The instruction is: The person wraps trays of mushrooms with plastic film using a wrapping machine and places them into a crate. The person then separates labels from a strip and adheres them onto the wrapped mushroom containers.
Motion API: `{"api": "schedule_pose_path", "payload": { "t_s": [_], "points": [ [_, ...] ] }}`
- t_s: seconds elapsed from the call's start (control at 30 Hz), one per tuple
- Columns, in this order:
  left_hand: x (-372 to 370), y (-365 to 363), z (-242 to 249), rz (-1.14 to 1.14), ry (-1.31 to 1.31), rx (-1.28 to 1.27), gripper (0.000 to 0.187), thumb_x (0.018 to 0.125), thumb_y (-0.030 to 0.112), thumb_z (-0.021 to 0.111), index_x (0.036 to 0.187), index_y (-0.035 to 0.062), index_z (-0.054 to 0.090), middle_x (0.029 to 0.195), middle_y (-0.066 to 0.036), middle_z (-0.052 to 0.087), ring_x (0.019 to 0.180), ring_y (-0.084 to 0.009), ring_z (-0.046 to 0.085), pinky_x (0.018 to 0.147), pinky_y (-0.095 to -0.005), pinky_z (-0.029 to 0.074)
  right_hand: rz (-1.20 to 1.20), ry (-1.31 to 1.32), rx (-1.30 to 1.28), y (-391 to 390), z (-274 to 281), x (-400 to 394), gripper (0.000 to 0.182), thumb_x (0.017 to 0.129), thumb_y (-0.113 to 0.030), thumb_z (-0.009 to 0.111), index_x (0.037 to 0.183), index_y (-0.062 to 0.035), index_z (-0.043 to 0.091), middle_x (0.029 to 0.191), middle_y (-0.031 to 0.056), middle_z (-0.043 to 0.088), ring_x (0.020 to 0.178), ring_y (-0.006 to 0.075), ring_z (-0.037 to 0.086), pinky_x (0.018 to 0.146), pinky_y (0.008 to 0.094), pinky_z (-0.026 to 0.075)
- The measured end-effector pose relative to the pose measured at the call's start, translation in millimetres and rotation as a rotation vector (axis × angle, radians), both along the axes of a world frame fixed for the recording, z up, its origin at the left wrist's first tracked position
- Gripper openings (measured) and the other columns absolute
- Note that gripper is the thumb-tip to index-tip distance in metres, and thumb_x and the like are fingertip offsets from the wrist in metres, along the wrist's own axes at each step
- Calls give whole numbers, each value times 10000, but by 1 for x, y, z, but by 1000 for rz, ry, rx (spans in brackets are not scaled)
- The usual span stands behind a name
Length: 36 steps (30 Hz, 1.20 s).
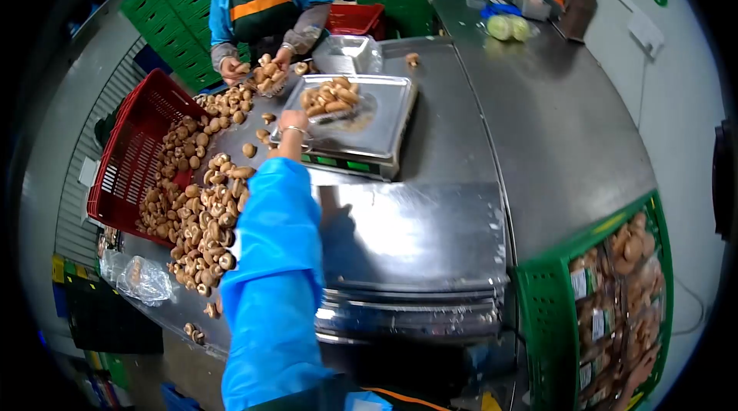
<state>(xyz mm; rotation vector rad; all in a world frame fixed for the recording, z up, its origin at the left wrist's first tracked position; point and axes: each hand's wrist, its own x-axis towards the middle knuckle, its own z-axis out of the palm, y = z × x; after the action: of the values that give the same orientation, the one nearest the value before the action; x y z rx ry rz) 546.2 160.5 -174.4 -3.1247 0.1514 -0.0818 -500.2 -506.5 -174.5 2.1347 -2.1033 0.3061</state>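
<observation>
My left hand [292, 122], at the end of a blue sleeve, is at the left edge of the weighing scale [377, 138]. Its fingers look curled, and what they hold, if anything, is hidden. Just beyond it, a clear tray of brown mushrooms [332, 96] sits on the scale's metal platform. A few loose mushrooms [249, 150] lie on the table left of my hand. At the lower right, what looks like my right hand [643, 369] shows partly over the packed mushrooms in the green crate [544, 334]; I cannot tell how its fingers are set.
A red crate [127, 149] lies tipped at left, with a large heap of mushrooms [204, 219] spilling from it. Across the table, a co-worker [265, 11] holds a tray of mushrooms [269, 76]. Stacked empty trays [344, 54] stand behind the scale. Cabbages [507, 27] lie farther back.
</observation>
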Motion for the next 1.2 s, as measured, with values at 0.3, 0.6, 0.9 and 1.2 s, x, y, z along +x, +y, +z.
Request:
{"api": "schedule_pose_path", "payload": {
  "t_s": [0.3,0.6,0.9,1.2],
  "points": [
    [-53,-25,19,391,99,-1735,255,827,-14,462,1054,-113,521,892,-213,599,590,-311,647,449,-329,554,567,-680,211,121,134,236,390,890,-231,495,1212,-13,471,1213,110,488,1138,216,439,958,332,338],
    [-244,12,103,105,452,-1854,199,829,-38,466,1025,-61,441,914,-159,551,739,-341,645,592,-347,583,1691,-442,183,426,175,579,524,790,-177,581,1270,-52,411,1325,203,368,1218,338,356,1007,392,282],
    [-408,71,114,46,586,-1414,557,792,159,635,1229,-47,358,1063,-204,515,826,-282,611,599,-358,540,1430,-492,325,458,111,512,678,783,-341,612,1278,41,349,1266,233,422,1218,343,358,1010,391,287],
    [-432,96,79,-381,-104,-288,348,729,373,642,620,42,641,660,-97,602,758,-266,526,748,-388,347,1192,-212,289,456,78,499,386,766,-381,635,659,-11,614,728,96,563,612,221,495,617,361,382]
  ]
}}
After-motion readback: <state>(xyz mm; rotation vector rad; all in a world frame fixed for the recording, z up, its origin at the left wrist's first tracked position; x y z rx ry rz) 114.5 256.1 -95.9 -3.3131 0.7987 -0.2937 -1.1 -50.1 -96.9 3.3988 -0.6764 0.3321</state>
